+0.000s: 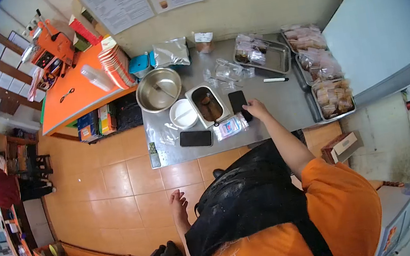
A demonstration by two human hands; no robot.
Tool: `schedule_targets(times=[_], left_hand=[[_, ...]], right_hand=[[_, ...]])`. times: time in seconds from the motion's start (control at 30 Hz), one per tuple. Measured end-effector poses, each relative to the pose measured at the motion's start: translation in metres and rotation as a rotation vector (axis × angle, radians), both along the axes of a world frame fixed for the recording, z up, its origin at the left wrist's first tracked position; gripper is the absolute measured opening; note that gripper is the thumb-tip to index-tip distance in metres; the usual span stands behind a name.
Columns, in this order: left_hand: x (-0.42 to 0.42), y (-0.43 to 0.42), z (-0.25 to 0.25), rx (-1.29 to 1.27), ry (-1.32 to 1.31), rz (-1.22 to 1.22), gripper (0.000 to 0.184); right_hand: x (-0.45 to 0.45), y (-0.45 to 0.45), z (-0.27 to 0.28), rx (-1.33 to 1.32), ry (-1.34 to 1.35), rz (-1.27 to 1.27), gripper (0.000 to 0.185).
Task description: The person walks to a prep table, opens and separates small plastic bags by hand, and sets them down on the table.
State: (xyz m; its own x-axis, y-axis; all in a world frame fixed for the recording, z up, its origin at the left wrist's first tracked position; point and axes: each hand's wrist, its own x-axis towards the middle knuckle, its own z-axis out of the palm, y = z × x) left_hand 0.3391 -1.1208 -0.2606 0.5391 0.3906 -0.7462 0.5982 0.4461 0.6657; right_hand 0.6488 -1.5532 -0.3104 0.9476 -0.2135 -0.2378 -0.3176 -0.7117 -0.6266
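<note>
My right hand (255, 109) is at the right edge of a black phone (237, 101) on the metal table, fingers closed against its lower part. To the left of that phone stands a steel container (193, 97) with brown contents and a utensil in it. A small printed packet (230, 127) lies just below the phone. My left hand (178, 202) hangs over the floor away from the table, fingers loosely bent and apart, holding nothing. A second black phone (196, 139) lies near the table's front edge.
On the metal table (277, 112) are a steel bowl (142, 92), a white tub (190, 119), clear plastic bags (228, 71), a marker (276, 80) and trays of bagged food (338, 114). An orange counter (68, 114) adjoins at left. A person (5, 189) stands far left.
</note>
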Motion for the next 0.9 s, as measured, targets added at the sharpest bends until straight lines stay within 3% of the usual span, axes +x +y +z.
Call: schedule_targets(times=[0.1,0.17,0.23,0.27,0.33,0.37,0.43,0.53,0.63,0.7,0.8,0.9], left_hand=[[0.007,-0.007,0.0,0.01,0.037,-0.078,0.018],[0.016,-0.011,0.001,0.045,-0.055,-0.08,0.018],[0.021,-0.011,0.003,0.05,-0.06,-0.048,0.019],[0.021,-0.012,0.0,0.068,-0.055,-0.064,0.021],[0.021,-0.013,-0.008,0.088,-0.039,-0.095,0.02],[0.02,-0.014,-0.017,0.085,-0.033,-0.083,0.02],[0.017,-0.012,-0.031,0.16,-0.113,-0.197,0.017],[0.027,-0.019,-0.034,0.269,-0.153,-0.246,0.014],[0.023,-0.027,-0.056,0.261,-0.161,-0.266,0.017],[0.028,-0.04,-0.044,0.232,-0.232,-0.234,0.018],[0.039,-0.052,-0.049,0.229,-0.26,-0.22,0.018],[0.05,-0.054,-0.048,0.195,-0.34,-0.229,0.017]], right_hand=[[-0.02,-0.004,0.018,-0.045,-0.177,-0.043,0.037],[-0.053,0.032,0.089,0.01,-0.217,0.011,0.025],[-0.092,0.075,0.072,0.145,-0.215,0.403,0.015],[-0.107,0.099,0.065,0.101,-0.329,0.723,0.013],[-0.117,0.153,0.046,0.022,-0.318,1.176,0.023],[-0.119,0.169,0.046,0.025,-0.312,1.188,0.023],[-0.121,0.194,0.049,-0.164,-0.549,1.018,0.044],[-0.113,0.214,0.022,-0.312,-0.318,0.969,0.057],[-0.116,0.211,0.007,-0.341,-0.417,0.944,0.054],[-0.108,0.212,0.024,-0.337,-0.217,0.955,0.051],[-0.089,0.215,0.023,-0.327,-0.242,0.965,0.048],[-0.085,0.215,0.011,-0.335,-0.451,0.943,0.047]])
